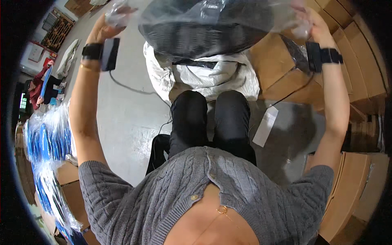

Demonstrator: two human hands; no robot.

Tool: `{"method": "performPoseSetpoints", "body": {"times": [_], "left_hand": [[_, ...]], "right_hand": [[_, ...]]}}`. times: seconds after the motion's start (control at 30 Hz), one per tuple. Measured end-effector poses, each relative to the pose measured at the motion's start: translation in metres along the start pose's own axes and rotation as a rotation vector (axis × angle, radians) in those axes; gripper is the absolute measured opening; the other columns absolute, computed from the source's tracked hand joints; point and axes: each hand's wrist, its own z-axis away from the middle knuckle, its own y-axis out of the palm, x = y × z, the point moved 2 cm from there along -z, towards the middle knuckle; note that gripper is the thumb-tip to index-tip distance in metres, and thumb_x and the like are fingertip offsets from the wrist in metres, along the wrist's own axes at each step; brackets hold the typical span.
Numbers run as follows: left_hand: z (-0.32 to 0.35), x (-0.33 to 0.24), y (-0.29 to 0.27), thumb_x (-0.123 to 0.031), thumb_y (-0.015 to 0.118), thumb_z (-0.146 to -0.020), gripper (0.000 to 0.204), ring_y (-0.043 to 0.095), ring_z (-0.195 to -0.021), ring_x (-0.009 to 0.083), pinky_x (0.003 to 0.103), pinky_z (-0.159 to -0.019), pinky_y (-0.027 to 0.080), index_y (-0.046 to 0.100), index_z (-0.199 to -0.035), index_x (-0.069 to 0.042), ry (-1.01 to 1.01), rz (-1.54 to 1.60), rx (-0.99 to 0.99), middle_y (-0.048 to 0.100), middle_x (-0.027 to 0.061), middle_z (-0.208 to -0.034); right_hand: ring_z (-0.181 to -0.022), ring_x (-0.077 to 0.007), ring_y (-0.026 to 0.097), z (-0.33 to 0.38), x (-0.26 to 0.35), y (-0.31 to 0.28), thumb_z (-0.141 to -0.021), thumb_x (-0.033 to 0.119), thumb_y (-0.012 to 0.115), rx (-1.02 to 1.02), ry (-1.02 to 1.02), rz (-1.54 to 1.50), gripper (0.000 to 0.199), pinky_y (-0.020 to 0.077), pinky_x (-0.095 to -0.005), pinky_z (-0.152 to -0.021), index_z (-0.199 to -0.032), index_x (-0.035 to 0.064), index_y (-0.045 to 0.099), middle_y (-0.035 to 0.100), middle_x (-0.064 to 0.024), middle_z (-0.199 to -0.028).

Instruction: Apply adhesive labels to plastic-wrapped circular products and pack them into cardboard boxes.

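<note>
A large dark, rounded bundle with fine ridges [200,38] is at the top middle, inside a clear plastic bag [282,18]. My left hand [102,29] grips gathered plastic at the bag's left side. On the opposite side, my right hand [317,27] grips the plastic too, its fingers partly blurred and covered by film. Both arms are stretched forward and wide apart. Below the bundle, a white woven sack [237,77] lies opened in front of my knees, with something dark at its mouth. The bundle's far edge is cut off by the frame.
Cardboard boxes [273,61] stand along the right, one beside the sack. Blue items in clear plastic [47,139] are stacked at left. A white strip [266,126] lies on the grey floor [130,110]. Cables run from both wrist devices. Another person [45,87] is at far left.
</note>
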Motion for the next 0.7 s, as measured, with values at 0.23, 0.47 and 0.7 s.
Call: {"method": "performPoseSetpoints", "body": {"times": [0.23,0.47,0.7], "left_hand": [[0.112,-0.134,0.021,-0.006,0.06,-0.08,0.046,0.058,-0.1,0.0276,0.031,-0.082,0.047,0.05,-0.123,0.004,-0.656,0.139,-0.031,0.059,0.016,-0.112],[0.157,-0.218,0.118,-0.015,0.053,-0.091,0.046,0.06,-0.076,0.0168,0.028,-0.065,0.052,0.038,-0.132,0.002,-1.204,1.087,0.803,0.062,0.0165,-0.101],[0.167,-0.114,0.26,-0.054,0.054,-0.086,0.067,0.06,-0.097,0.0196,0.032,-0.076,0.053,0.051,-0.119,0.004,-1.517,1.566,0.2,0.059,0.0179,-0.111]], "right_hand": [[-0.104,-0.0182,0.056,0.142,-0.034,0.104,-0.09,0.018,0.049,-0.289,0.01,0.977,0.038,0.0428,-0.0296,-0.091,-0.124,0.0013,0.05,0.058,-0.0094,-0.119],[-0.079,-0.0091,0.054,0.241,-0.156,0.147,-0.087,0.02,0.062,-0.195,0.98,0.458,0.045,0.0467,-0.0248,-0.065,-0.125,0.002,0.047,0.057,-0.0051,-0.099],[-0.084,-0.0134,0.058,0.181,-0.253,0.06,-0.089,0.031,0.058,-0.694,0.487,0.073,0.051,0.0478,-0.0268,-0.072,-0.127,0.0008,0.044,0.058,-0.0063,-0.107]]}}
